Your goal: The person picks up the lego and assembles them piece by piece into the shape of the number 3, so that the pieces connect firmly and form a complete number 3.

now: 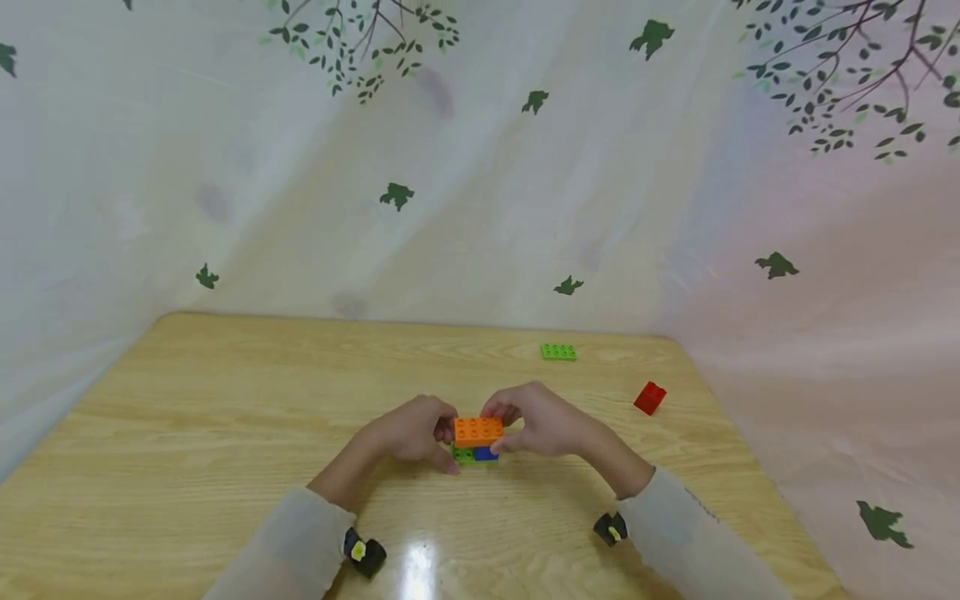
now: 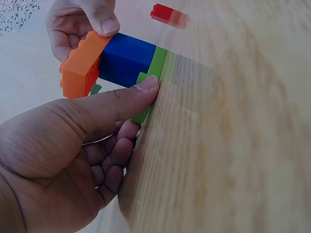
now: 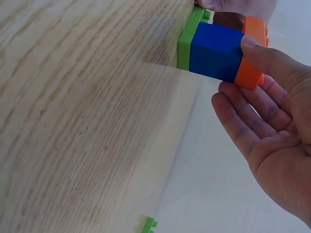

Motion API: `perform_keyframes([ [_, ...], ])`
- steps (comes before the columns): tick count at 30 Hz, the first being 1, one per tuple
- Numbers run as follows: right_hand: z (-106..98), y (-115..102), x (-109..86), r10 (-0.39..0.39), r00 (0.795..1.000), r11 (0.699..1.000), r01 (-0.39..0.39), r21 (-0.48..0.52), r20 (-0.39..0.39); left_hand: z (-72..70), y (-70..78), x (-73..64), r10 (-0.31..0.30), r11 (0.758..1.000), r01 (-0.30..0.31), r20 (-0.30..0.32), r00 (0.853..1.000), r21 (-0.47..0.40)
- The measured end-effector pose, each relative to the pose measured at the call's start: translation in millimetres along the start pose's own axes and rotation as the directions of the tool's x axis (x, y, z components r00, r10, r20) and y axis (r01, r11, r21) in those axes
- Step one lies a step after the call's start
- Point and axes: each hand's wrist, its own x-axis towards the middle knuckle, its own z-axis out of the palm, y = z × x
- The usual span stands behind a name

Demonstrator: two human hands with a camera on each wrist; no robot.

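In the head view, a small stack of toy building bricks stands on the table between both hands. Its base is a flat green brick (image 2: pixel 158 60), whose end my left hand (image 1: pixel 415 429) pinches between thumb and fingers. A tall blue brick (image 3: pixel 215 52) sits on one end of the green one. Across the top lies an orange brick (image 1: pixel 478 432), overhanging the green base on the left-hand side. My right hand (image 1: pixel 546 421) grips the orange brick, its thumb at the seam with the blue brick. The fingers' far side is partly hidden.
A second flat green brick (image 1: pixel 558 352) lies near the table's back edge. To the right is a red brick (image 1: pixel 650 397). A cloth (image 1: pixel 480 208) with leaf prints hangs behind the wooden table (image 1: pixel 225 400).
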Motion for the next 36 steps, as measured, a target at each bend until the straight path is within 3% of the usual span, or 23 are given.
perform_keyframes([
  [10,-1.5,6.6,-5.0,-0.022,1.0,1.0,0.022,-0.012,-0.002,0.0,3.1,-0.1,-0.006,1.0,0.006,0.01,1.0,0.002],
  [20,-22.1,30.4,-30.0,0.013,0.994,0.999,-0.018,-0.049,-0.108,-0.8,6.6,-2.8,-0.02,1.0,0.02,0.007,1.0,0.006],
  [27,-39.6,47.6,-50.5,0.057,0.976,0.994,-0.075,-0.079,-0.211,1.8,0.9,-2.6,-0.017,1.0,0.017,0.005,1.0,0.008],
  [36,-56.6,76.1,-76.7,0.1,0.938,0.979,-0.151,-0.133,-0.331,1.2,0.3,-1.8,-0.008,1.0,0.008,0.005,1.0,0.002],
])
